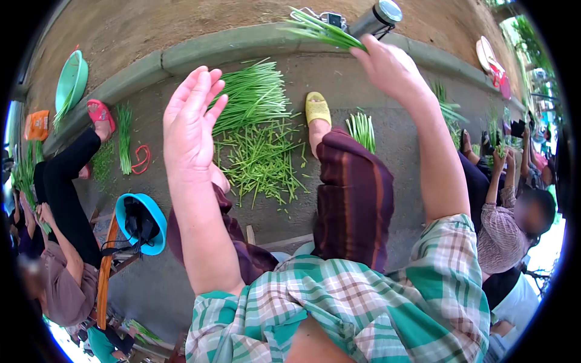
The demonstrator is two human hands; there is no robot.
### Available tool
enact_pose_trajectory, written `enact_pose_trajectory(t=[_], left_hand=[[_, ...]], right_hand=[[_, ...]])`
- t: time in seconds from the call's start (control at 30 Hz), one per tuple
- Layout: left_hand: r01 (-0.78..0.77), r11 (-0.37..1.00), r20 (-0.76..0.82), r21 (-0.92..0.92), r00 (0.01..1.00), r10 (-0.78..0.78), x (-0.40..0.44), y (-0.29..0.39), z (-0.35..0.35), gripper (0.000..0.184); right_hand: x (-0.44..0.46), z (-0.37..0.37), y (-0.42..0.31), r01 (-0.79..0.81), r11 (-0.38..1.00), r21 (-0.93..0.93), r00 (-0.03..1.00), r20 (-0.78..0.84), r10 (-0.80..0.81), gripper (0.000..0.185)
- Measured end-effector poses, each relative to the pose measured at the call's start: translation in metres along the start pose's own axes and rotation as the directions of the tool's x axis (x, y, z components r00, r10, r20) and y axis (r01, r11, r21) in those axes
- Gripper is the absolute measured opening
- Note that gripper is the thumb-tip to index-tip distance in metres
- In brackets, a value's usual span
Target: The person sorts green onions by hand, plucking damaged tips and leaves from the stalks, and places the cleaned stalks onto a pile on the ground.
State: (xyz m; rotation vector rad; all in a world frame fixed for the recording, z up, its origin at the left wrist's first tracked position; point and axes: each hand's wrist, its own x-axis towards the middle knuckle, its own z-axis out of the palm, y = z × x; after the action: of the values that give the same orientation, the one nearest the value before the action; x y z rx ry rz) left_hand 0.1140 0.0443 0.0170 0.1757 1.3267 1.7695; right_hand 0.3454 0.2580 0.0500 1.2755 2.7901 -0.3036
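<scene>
My right hand (390, 66) is raised at the upper right and closed around the lower end of a small bunch of long green stalks (324, 31), which look like chive or garlic stems. The bunch points to the left. My left hand (192, 124) is held up at centre left, palm showing and fingers stretched, with nothing in it. Behind it on the ground lies a large pile of long green stalks (257, 94), laid roughly parallel. Short cut pieces of stalk (260, 166) are scattered nearer my feet. A smaller bundle (361, 131) lies beside my right leg.
A metal flask (375, 21) stands by the concrete kerb (212, 48). To the left are a green basin (71, 81), a blue bucket (154, 242) holding dark items, and a red cord (141, 158). People sit at left (66, 254) and right (505, 230), handling stalks.
</scene>
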Motion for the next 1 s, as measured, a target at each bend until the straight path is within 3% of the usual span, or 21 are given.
enact_pose_trajectory(t=[0.07, 0.2, 0.33, 0.43, 0.6, 0.77, 0.9, 1.0], left_hand=[[0.008, 1.000, -0.003, 0.025, 1.000, -0.008, 0.002, -0.003, 0.003, 0.038], [0.019, 0.992, -0.027, 0.125, 0.999, -0.016, -0.002, -0.012, 0.014, 0.036], [0.078, 0.980, -0.022, 0.182, 0.997, -0.076, -0.009, -0.027, 0.022, 0.034], [0.121, 0.972, 0.008, 0.201, 0.992, -0.125, -0.011, -0.036, 0.029, 0.033], [0.153, 0.957, 0.016, 0.247, 0.987, -0.162, -0.014, -0.044, 0.040, 0.033], [0.185, 0.944, 0.028, 0.275, 0.979, -0.200, -0.017, -0.047, 0.045, 0.033], [0.189, 0.947, 0.046, 0.260, 0.977, -0.207, -0.023, -0.049, 0.044, 0.032], [0.195, 0.928, 0.103, 0.318, 0.966, -0.239, -0.036, -0.056, 0.049, 0.031]], right_hand=[[-0.019, 0.031, 0.051, -0.131, 0.989, -0.062, 0.989, 0.064, 0.135, 0.032], [-0.094, 0.162, 0.149, -0.357, 0.924, -0.138, 0.912, 0.165, 0.376, 0.031], [-0.167, 0.263, 0.179, -0.566, 0.821, -0.076, 0.817, 0.080, 0.571, 0.033], [-0.189, 0.306, 0.181, -0.708, 0.704, -0.060, 0.693, 0.133, 0.708, 0.033], [-0.192, 0.348, 0.177, -0.755, 0.653, 0.056, 0.649, 0.200, 0.734, 0.027], [-0.180, 0.350, 0.161, -0.763, 0.635, -0.122, 0.543, 0.412, 0.732, 0.044], [-0.157, 0.336, 0.166, -0.656, 0.751, -0.074, 0.687, 0.355, 0.635, 0.044], [-0.119, 0.323, 0.180, -0.513, 0.858, 0.021, 0.811, 0.340, 0.477, 0.037]])
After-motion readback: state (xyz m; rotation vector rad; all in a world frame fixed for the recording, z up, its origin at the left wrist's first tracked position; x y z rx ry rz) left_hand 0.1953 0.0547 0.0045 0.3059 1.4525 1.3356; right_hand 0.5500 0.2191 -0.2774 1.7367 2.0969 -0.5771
